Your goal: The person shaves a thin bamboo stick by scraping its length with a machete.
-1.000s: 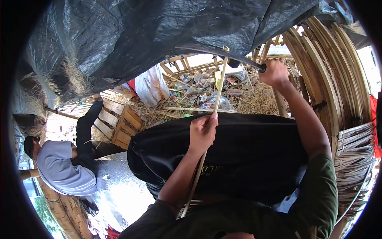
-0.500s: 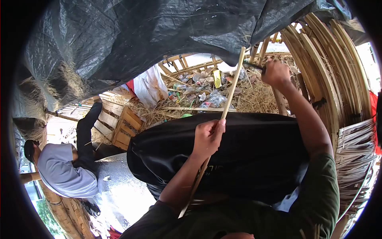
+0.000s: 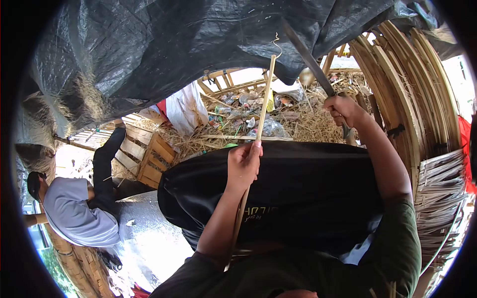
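Observation:
My left hand is closed around a long, thin bamboo strip over my lap. The strip slants upward past the hand, and its lower part runs down beside my forearm. A thin curled shaving is near its top end. My right hand grips the handle of a long machete, whose dark blade points up and to the left. The blade is apart from the strip, to its right. Black cloth with lettering covers my legs.
A co-worker in a grey shirt sits at the left beside a slatted wooden crate. Dark tarpaulin hangs overhead. Straw and litter lie ahead. Long bamboo strips and a bundle of thin splints stand at the right.
The machete has swung away from the strip, its blade now tilted up. My left hand and the strip moved right, then back left. A curled shaving now shows near the strip's tip.

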`<state>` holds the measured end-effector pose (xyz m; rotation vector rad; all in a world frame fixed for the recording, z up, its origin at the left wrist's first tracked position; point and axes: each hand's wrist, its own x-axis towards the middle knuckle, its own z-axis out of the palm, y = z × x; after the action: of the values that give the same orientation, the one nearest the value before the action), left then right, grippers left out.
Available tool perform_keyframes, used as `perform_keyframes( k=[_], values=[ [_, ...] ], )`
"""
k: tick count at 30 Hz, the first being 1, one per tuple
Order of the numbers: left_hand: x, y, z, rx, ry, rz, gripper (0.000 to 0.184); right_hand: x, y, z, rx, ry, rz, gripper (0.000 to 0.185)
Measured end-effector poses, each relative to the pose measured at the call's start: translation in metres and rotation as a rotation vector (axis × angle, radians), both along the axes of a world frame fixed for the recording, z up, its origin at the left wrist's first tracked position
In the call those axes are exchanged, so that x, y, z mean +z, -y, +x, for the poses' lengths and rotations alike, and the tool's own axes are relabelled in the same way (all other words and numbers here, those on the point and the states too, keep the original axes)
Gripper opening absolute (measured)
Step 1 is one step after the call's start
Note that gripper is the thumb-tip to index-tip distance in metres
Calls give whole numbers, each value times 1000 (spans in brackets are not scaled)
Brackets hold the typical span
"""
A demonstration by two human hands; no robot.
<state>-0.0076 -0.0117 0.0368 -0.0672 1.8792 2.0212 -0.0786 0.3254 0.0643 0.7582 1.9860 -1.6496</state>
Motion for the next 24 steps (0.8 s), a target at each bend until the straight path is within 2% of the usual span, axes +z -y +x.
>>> perform_keyframes(
  k=[3,4,8,12,18,22,24],
  values=[
    [4,-12,7,-34,-30,-102,40,15,11,4,-50,23,-240,23],
    [1,-18,10,-54,-59,-128,40,16,18,3,-67,19,-258,40],
    [-7,-31,19,-133,-94,-189,42,12,42,5,-146,-70,-315,58],
    [-14,-30,19,-123,-75,-233,43,4,55,10,-246,-119,-229,57],
    [-17,-25,12,-98,-1,-184,40,40,104,58,-366,68,-468,41],
    [-23,-21,7,-92,15,-119,40,55,123,91,-346,183,-678,42],
    [-21,-21,7,-89,44,-100,40,55,125,90,-372,136,-630,43]
  ],
)
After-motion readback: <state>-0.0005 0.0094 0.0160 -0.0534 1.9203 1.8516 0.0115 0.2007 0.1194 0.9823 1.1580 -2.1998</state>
